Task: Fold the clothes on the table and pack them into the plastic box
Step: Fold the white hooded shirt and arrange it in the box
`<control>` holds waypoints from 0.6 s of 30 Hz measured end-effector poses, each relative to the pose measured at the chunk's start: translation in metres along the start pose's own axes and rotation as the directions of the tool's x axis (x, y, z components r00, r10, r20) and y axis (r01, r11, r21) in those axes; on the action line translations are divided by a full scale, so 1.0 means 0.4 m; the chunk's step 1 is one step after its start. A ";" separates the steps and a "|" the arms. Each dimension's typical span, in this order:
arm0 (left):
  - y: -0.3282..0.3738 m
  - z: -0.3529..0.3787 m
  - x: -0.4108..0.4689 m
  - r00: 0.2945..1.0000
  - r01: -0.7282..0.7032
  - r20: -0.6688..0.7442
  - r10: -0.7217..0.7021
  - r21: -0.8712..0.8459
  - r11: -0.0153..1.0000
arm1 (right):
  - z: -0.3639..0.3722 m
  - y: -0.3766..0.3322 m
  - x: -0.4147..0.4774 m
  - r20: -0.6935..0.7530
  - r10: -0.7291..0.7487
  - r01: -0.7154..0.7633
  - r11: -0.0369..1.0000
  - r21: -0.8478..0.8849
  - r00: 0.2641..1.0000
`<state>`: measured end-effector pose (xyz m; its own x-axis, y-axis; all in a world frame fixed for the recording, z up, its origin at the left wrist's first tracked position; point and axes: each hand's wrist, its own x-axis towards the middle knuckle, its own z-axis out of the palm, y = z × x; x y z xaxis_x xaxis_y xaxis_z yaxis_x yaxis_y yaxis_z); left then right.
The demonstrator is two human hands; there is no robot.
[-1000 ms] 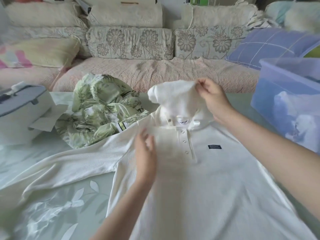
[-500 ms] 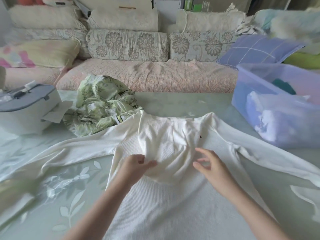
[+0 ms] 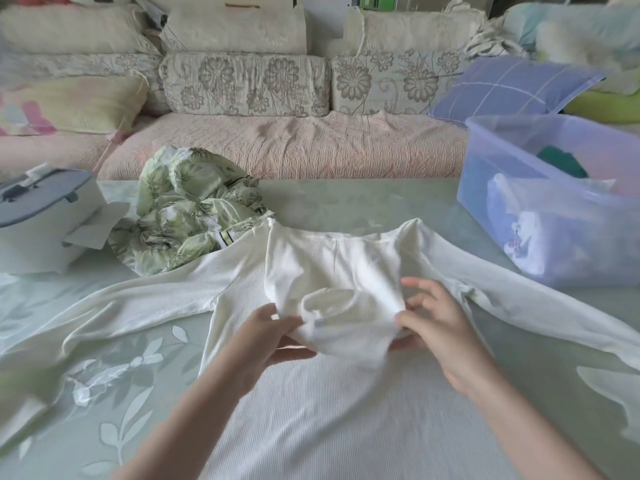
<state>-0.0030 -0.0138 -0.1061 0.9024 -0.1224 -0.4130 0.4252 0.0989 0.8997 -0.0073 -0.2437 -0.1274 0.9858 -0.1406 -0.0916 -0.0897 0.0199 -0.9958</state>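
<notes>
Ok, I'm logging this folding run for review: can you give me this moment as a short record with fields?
garment: white long-sleeved top, flat on the table, sleeves spread sideways
hood: folded down onto the chest
left hand: grips the hood's left edge
right hand: pinches the hood's right edge
waiting: green leaf-print garment, crumpled, against the sleeve on the left
box: plastic box, far right, open, clothes inside

One head view only; looks forward and down from above the near edge of the table; close over the shirt; faces the sofa.
</notes>
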 end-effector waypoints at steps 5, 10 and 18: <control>-0.012 -0.023 0.000 0.997 0.073 -0.023 -0.072 0.510 0.857 | -0.068 0.022 -0.021 0.205 0.107 0.030 0.822 -0.569 0.973; -0.039 -0.033 0.039 0.919 -0.008 -0.186 0.347 0.872 0.490 | -0.047 0.021 -0.008 0.089 -0.035 0.088 0.706 -0.703 0.995; -0.023 0.006 0.042 0.995 -0.008 -0.103 0.017 0.087 0.996 | -0.032 0.032 0.037 0.018 -0.093 0.092 0.916 -0.391 0.996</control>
<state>0.0080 -0.0191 -0.1208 0.9120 -0.0188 -0.4098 0.4101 0.0135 0.9119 0.0042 -0.2580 -0.1414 0.9922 -0.1245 0.0016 -0.0464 -0.3819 -0.9230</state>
